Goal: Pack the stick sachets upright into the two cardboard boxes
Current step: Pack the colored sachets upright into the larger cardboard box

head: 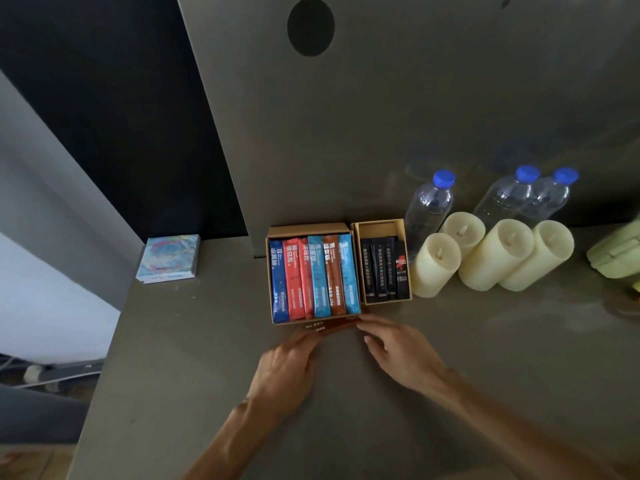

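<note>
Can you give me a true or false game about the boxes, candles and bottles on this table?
1. The small box holds black sachets. True.
2. There are two candles. False: four candles stand there.
3. The bottles have blue caps. True.
4. The hands hold a bottle. False: the left hand holds a brown sachet in front of the big box, and the right hand touches its end.
</note>
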A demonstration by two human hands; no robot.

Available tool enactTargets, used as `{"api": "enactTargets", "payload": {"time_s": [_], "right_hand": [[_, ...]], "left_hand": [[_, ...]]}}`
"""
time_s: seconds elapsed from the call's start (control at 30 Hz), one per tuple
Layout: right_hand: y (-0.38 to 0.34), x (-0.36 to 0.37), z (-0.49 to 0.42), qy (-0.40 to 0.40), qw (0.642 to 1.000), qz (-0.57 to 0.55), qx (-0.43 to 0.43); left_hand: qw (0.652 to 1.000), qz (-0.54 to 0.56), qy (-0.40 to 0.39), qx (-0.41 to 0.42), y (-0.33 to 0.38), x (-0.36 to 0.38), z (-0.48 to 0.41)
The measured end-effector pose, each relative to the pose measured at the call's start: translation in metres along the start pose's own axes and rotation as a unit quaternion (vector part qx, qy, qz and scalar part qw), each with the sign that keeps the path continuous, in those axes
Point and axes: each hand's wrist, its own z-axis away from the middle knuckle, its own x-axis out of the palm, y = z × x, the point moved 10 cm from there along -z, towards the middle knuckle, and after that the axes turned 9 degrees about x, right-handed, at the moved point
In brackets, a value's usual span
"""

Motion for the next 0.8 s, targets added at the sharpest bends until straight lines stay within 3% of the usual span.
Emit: {"api": "enactTargets", "payload": {"time_s": [0.13,0.27,0.43,0.57,0.7,0.8], "right_hand": [[-0.011,0.003,0.001,0.011,0.999,0.031,-0.019],[-0.013,0.009,0.01,0.005,0.998,0.052,-0.037],[-0.007,0.02,0.018,-0.023,0.997,0.068,-0.015],[-0.008,-0.001,0.015,-0.019,0.997,-0.067,0.032],[-0.029,-0.009,0.02,-0.105,0.97,-0.216,0.044],[-0.036,-0.013,0.023,-0.115,0.946,-0.296,0.068]], "left_hand": [[0.998,-0.042,0.035,-0.032,-0.006,0.002,0.006],[0.996,-0.071,0.061,0.0,-0.001,0.005,0.021],[0.996,-0.01,0.094,0.004,-0.003,0.0,0.03],[0.979,0.087,0.173,-0.069,-0.009,-0.038,0.025],[0.945,0.221,0.206,-0.122,-0.01,-0.072,0.009],[0.896,0.333,0.245,-0.162,-0.013,-0.081,0.003]]}}
